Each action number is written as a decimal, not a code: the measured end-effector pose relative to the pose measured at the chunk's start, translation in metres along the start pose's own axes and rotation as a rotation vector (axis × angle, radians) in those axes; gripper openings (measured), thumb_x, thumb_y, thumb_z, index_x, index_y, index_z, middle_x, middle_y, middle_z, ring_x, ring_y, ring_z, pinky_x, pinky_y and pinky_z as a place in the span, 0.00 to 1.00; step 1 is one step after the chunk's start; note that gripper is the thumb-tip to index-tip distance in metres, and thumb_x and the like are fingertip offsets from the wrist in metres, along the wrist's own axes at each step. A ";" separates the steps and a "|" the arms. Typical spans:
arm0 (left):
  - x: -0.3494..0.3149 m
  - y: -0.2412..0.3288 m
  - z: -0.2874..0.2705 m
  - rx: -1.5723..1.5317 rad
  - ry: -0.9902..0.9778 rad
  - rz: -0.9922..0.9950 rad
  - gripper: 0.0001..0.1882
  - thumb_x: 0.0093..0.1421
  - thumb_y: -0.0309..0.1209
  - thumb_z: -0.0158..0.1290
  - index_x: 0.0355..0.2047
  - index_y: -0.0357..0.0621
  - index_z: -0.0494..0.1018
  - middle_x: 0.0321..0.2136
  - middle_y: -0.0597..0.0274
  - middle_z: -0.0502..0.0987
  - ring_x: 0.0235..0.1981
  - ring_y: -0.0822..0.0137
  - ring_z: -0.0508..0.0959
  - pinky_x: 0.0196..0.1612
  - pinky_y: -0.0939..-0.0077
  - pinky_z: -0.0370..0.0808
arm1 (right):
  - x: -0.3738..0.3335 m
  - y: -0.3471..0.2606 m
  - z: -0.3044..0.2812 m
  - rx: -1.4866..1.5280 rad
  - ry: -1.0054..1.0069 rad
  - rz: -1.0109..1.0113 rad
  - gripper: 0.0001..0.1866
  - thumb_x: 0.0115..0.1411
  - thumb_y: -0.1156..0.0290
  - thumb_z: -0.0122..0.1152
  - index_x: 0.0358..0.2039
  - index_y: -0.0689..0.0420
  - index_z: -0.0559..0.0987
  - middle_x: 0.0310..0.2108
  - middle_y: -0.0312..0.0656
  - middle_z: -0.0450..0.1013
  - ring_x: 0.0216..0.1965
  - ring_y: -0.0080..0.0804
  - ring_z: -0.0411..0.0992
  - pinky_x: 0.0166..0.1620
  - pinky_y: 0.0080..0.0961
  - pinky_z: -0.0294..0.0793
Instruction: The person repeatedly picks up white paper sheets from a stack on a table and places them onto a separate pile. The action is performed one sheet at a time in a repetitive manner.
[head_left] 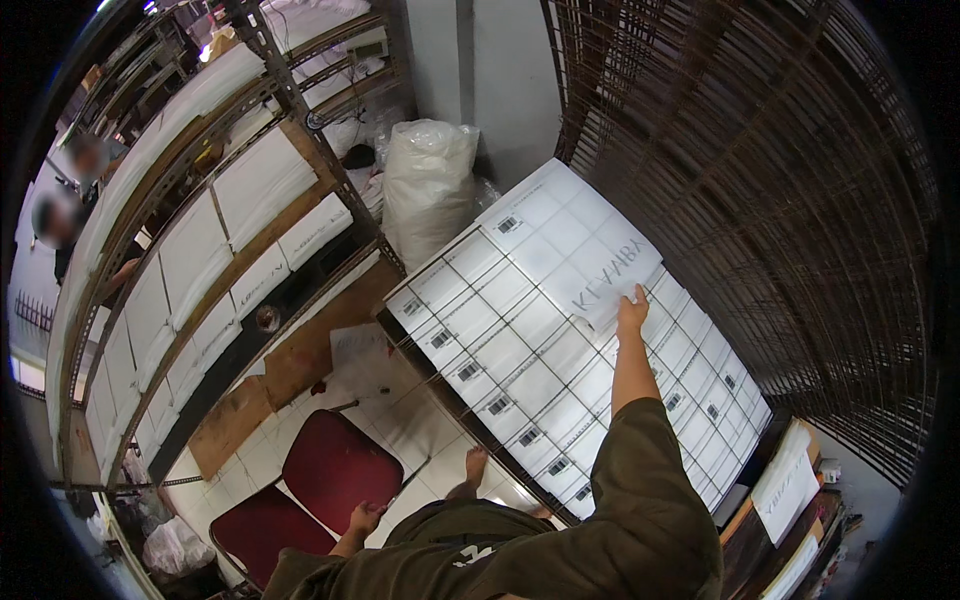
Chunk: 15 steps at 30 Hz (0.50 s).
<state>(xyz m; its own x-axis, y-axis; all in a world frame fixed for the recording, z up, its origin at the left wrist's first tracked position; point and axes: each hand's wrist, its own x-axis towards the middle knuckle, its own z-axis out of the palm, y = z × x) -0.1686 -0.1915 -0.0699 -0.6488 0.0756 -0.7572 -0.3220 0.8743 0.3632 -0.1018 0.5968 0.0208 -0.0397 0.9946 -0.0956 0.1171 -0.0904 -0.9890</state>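
My right hand (pixel 632 308) reaches out over the slanted table, its fingertips apart and touching the edge of a translucent white sheet (pixel 575 235) with large handwriting. That sheet covers the far part of a white layer (pixel 560 365) ruled into a grid of dark lines, with small barcode labels along its sides. Low on the left, my left hand (pixel 366 518) hangs beside a dark red chair seat (pixel 340 465). Its fingers are curled in, and whatever they may hold is too small to make out.
Tall dark wire racks (pixel 740 170) rise close along the right. A shelf unit (pixel 235 230) stacked with white sheets curves along the left, two people (pixel 60 220) beyond it. A bulging white plastic sack (pixel 430 185) stands behind the table. Another red chair (pixel 265 535) sits near my left arm.
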 end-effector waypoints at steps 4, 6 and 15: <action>-0.016 0.062 -0.010 0.070 -0.041 0.026 0.33 0.47 0.47 0.58 0.47 0.35 0.67 0.40 0.50 0.75 0.43 0.57 0.74 0.45 0.67 0.70 | 0.005 0.005 -0.003 -0.130 0.050 -0.122 0.31 0.47 0.81 0.52 0.55 0.64 0.62 0.53 0.51 0.61 0.49 0.38 0.65 0.46 0.27 0.68; 0.001 0.049 -0.008 0.081 -0.036 0.018 0.32 0.47 0.47 0.59 0.45 0.37 0.68 0.37 0.51 0.75 0.41 0.59 0.75 0.43 0.67 0.71 | 0.010 0.018 -0.005 -0.243 0.077 -0.193 0.30 0.46 0.79 0.55 0.53 0.64 0.63 0.52 0.53 0.62 0.50 0.43 0.64 0.50 0.30 0.65; 0.044 0.062 0.013 -0.002 -0.280 0.201 0.22 0.50 0.41 0.58 0.37 0.35 0.69 0.28 0.56 0.75 0.28 0.63 0.76 0.30 0.71 0.72 | -0.094 -0.021 -0.082 -0.420 0.088 -0.391 0.26 0.46 0.71 0.63 0.48 0.57 0.70 0.40 0.45 0.71 0.43 0.35 0.68 0.46 0.29 0.68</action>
<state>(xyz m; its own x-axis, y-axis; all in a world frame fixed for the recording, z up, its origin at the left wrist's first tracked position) -0.2082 -0.1277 -0.0879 -0.4849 0.3755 -0.7898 -0.2085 0.8274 0.5214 -0.0189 0.5090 0.0600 -0.0784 0.9521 0.2955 0.4946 0.2945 -0.8177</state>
